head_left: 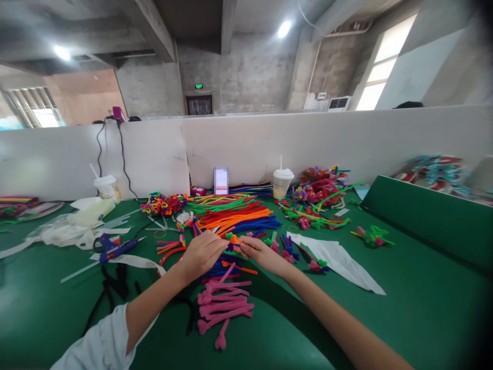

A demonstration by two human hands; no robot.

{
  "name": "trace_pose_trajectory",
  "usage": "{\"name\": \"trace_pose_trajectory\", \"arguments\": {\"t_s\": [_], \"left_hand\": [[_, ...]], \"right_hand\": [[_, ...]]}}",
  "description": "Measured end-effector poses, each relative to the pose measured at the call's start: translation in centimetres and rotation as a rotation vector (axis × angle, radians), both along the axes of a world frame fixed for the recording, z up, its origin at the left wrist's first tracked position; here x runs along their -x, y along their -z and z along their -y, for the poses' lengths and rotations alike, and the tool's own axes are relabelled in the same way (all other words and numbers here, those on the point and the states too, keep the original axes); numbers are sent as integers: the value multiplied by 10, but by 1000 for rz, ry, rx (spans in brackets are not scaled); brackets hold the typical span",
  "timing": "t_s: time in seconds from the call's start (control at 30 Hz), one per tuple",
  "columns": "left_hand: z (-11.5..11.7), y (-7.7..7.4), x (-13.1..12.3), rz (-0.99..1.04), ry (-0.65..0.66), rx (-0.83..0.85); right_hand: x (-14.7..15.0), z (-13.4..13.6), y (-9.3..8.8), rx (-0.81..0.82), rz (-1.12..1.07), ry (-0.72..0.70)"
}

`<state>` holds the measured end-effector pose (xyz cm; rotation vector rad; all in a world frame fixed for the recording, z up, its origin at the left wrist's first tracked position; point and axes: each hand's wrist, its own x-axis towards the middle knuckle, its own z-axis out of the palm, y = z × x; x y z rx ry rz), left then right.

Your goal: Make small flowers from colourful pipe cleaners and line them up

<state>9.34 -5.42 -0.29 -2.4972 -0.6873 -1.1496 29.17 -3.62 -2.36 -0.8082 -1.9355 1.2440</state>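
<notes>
Both my hands meet over the green table and pinch one small orange and green pipe-cleaner piece. My left hand closes its fingers on the piece from the left. My right hand grips it from the right. Just below them lies a bunch of pink pipe-cleaner flowers. Behind them a heap of straight pipe cleaners in orange, green and blue is spread out.
A blue glue gun lies at the left beside plastic bags. Two lidded cups with straws stand by the white partition. Finished colourful flowers pile at the right, near a white sheet and a raised green divider.
</notes>
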Motion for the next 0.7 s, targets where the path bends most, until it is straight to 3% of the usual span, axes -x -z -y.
{"name": "trace_pose_trajectory", "arguments": {"t_s": [0.7], "left_hand": [[-3, 3, -1, -12, 22, -32]], "right_hand": [[-1, -2, 2, -49, 34, -7]]}}
